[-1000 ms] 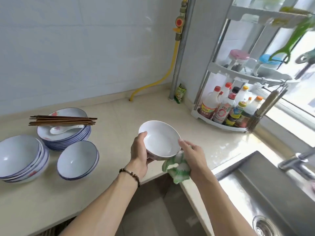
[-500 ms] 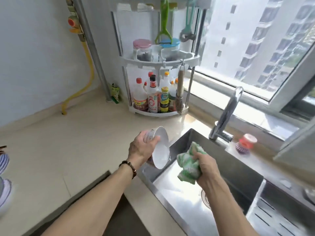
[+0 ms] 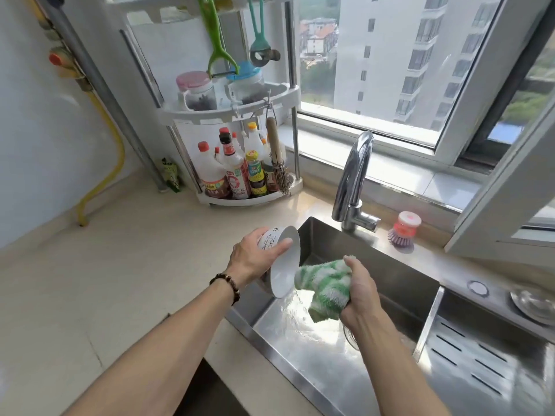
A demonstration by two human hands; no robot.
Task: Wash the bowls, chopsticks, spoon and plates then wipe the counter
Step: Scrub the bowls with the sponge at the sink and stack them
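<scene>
My left hand grips a white bowl by its base and rim, tipped on its side over the left edge of the steel sink. Water runs from the bowl's lower rim into the sink. My right hand holds a bunched green-and-white cloth, whose tip pushes into the bowl's opening. The other bowls, plates, chopsticks and spoon are out of view.
A chrome faucet stands behind the sink, with a red dish brush to its right. A corner rack of bottles and jars stands on the beige counter. A drain tray lies at the right.
The view swung from the stacked dishes to the sink. The bowl came from over the counter to over the sink and tipped on its side. The cloth moved into the bowl, and water now pours out.
</scene>
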